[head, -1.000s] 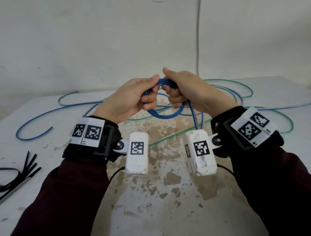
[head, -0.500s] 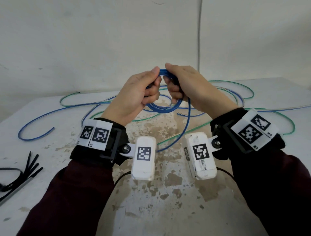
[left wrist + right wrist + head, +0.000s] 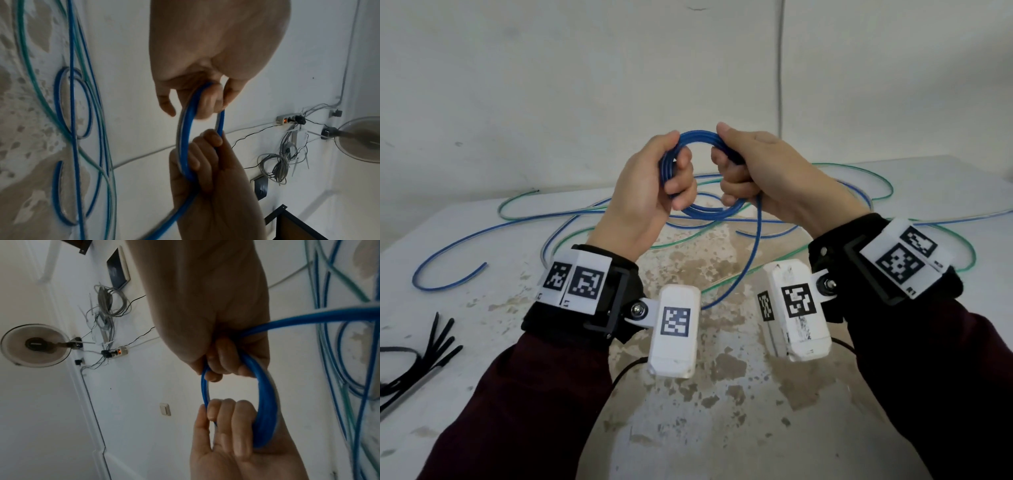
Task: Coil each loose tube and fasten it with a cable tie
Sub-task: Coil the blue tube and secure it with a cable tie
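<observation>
Above the table I hold a small coil of blue tube upright between both hands. My left hand grips the coil's left side with its fingers curled through the loop. The coil's right side is gripped by my right hand, and the tube's loose tail hangs from it down to the table. In the left wrist view my left hand is on top of the coil. The right wrist view has my right hand above the coil and the left hand below.
More blue tube and a green tube sprawl in loops over the back of the stained white table. Several black cable ties lie at its left edge. A white wall rises close behind.
Both hands have risen with the coil and drawn slightly apart, so the loop shows as an open ring. The tail has lifted with them.
</observation>
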The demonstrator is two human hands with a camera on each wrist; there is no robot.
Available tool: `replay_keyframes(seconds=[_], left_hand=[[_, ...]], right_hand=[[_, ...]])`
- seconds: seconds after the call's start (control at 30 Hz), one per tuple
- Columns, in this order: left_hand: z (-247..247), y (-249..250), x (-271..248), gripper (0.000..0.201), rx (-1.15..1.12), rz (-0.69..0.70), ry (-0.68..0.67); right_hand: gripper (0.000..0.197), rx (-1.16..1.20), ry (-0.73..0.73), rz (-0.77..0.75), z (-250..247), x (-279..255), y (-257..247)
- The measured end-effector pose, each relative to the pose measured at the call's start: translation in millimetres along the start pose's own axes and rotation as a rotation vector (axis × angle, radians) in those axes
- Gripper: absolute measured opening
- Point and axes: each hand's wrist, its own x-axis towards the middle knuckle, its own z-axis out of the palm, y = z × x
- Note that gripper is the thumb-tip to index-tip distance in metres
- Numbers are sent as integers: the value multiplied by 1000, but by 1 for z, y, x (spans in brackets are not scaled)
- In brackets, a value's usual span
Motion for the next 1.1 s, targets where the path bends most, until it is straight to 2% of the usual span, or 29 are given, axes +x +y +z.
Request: replay_keyframes(seconds=[0.17,0.33,0.53,0.73,0.9,1.0,1.1], left_hand=[[0,2,-4,38,208,-121,-114],[-5,-1,-1,38,157,6,-70],[1,1,-2,38,12,78,9],[2,7,-3,37,-35,-67,-1],[3,11,-8,42,188,-167,-120],[1,9,-7,41,238,-191,-175],[-6,8,-6,40,307,-156,-194]], right_hand=[[41,-200,-75,15,-4,-3,1],[39,-75,4,19,-4,3,4],[45,14,-21,52,-4,2,-1],[45,-26,38,6,3,2,-1],[43,-155,17,36,0,-1,-1],[42,-208,4,40,-2,-1,2],[42,-245,10,-26,-4,-1,5]])
